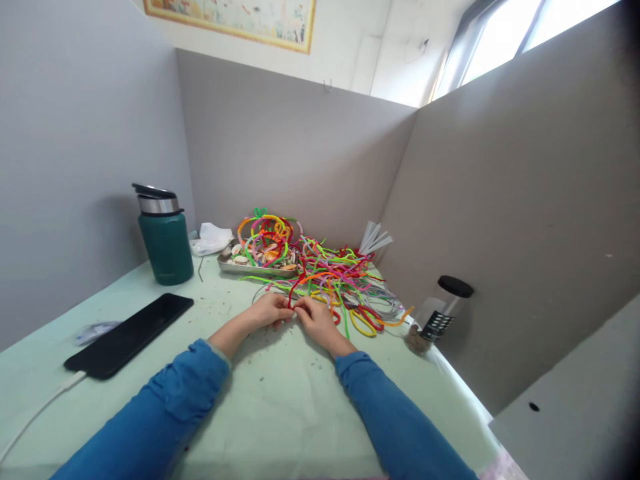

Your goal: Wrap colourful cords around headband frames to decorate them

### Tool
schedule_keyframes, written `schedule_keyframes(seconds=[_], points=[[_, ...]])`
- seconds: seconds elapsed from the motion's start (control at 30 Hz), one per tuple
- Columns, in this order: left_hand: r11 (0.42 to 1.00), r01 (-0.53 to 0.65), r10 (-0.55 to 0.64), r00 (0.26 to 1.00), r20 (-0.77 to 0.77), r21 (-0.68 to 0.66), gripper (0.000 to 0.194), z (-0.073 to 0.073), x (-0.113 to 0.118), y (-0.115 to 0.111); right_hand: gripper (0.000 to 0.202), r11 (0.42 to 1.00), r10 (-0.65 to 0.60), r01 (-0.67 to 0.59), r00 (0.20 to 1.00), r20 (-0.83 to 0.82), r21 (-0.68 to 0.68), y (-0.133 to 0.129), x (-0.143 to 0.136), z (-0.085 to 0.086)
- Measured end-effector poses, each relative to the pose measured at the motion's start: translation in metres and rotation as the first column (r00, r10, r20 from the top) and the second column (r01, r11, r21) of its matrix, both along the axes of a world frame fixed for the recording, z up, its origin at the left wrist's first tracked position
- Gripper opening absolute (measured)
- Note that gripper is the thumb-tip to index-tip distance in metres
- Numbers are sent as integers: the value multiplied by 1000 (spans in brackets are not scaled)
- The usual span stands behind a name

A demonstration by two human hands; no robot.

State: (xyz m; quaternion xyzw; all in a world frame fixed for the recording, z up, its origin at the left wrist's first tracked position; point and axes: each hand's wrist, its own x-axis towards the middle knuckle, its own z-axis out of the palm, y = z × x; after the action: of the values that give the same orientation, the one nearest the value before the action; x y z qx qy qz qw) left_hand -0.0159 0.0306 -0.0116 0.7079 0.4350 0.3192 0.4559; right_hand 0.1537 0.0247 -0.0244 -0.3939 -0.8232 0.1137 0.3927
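A red pipe cleaner [291, 295] is pinched between the fingertips of both hands, one end rising upward. My left hand [271, 311] grips it from the left, with the fingers curled together. From the other side my right hand [315, 316] closes on the same piece, the two hands almost touching. Just beyond them spreads a tangled heap of colourful pipe cleaners [345, 267]. Behind the left hand stands a metal tray [255, 269] with round wooden slices and a bundle of bent pipe cleaners [270, 233] in it.
A green bottle [167, 247] stands at the left near crumpled white tissue [214, 237]. A black phone [130, 333] lies in front, on a white cable [45, 408]. At right are a clear jar with a black lid [443, 310] and clear strips [374, 239]. Grey partitions [295, 147] surround the table.
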Motion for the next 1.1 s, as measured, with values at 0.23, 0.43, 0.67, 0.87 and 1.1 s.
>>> schedule_keyframes(seconds=[0.23, 0.43, 0.67, 0.87, 1.1], points=[[987, -116, 106, 990, 90, 115, 25, -2, 3, 5, 21, 1000, 15, -16, 998, -68, -16, -2, 0, 4], [906, -176, 220, 973, -74, 385, 22, -7, 2, 7, 24, 1000, 0, -3, 987, -161, -17, 0, 0, 7], [785, -49, 277, 919, -279, 618, 19, -7, 5, -1, 19, 994, 12, 3, 991, -132, 109, -2, -2, 10], [771, 43, 204, 928, -311, 635, 18, -10, 5, -1, 13, 992, 24, -12, 995, -99, 126, -3, -3, 11], [775, 58, 260, 878, -401, 630, 18, -5, 5, -7, 13, 988, 11, 3, 996, -85, 154, -2, -4, 8]])
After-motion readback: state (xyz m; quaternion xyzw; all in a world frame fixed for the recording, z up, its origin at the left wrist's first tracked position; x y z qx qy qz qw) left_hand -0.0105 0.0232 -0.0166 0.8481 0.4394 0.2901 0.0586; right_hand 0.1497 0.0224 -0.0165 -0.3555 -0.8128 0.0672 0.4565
